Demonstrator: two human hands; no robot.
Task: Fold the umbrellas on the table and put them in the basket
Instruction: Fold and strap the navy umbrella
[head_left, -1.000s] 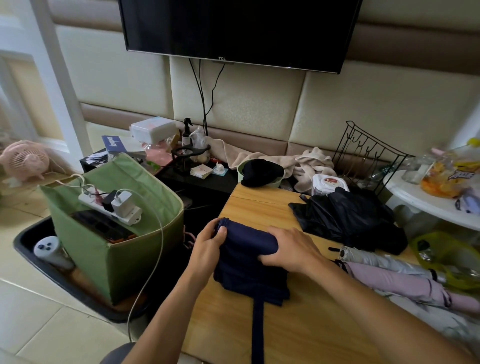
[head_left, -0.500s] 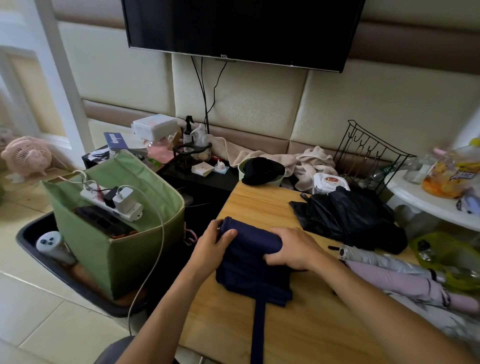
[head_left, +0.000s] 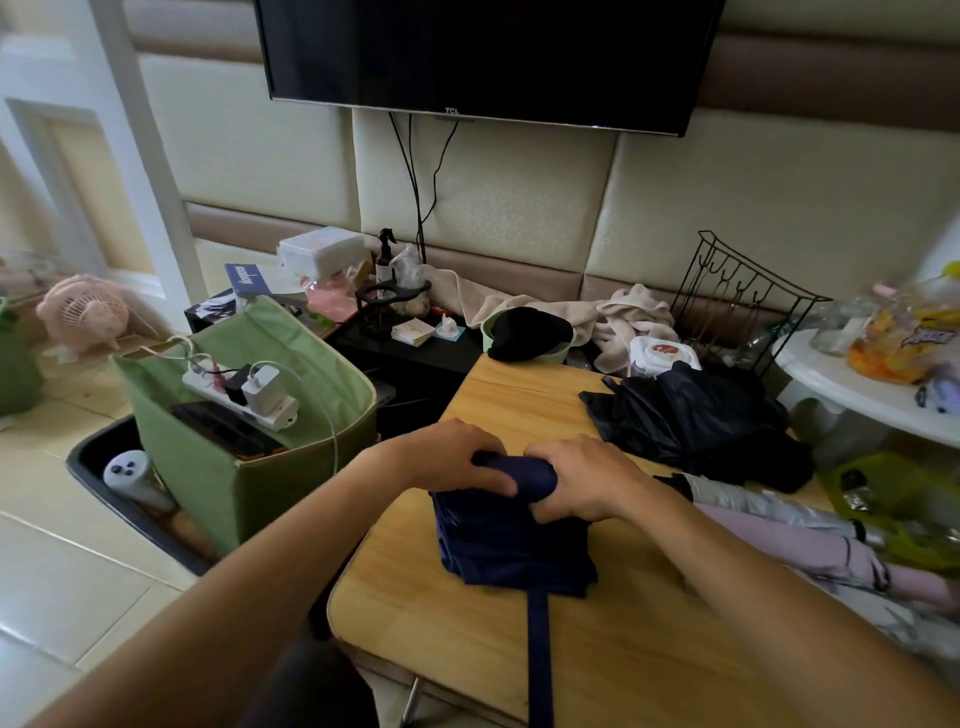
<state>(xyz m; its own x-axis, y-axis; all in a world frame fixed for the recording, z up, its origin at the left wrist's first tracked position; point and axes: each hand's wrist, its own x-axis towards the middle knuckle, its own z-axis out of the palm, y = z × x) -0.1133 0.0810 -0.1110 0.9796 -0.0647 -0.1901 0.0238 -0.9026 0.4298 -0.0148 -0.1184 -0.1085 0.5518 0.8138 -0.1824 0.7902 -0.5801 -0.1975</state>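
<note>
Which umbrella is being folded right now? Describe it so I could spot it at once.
Start at the wooden table below the wall television. At its near left part lies the navy umbrella, gripped by the left hand and the right hand. Unlike the black, silver and pink ones, it is dark blue with a strap trailing toward the viewer.

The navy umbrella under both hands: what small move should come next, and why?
Probably roll the navy umbrella further toward its strap. Both the left hand and the right hand grip the rolled far end, while loose canopy and the strap lie unwrapped on the table.
</note>
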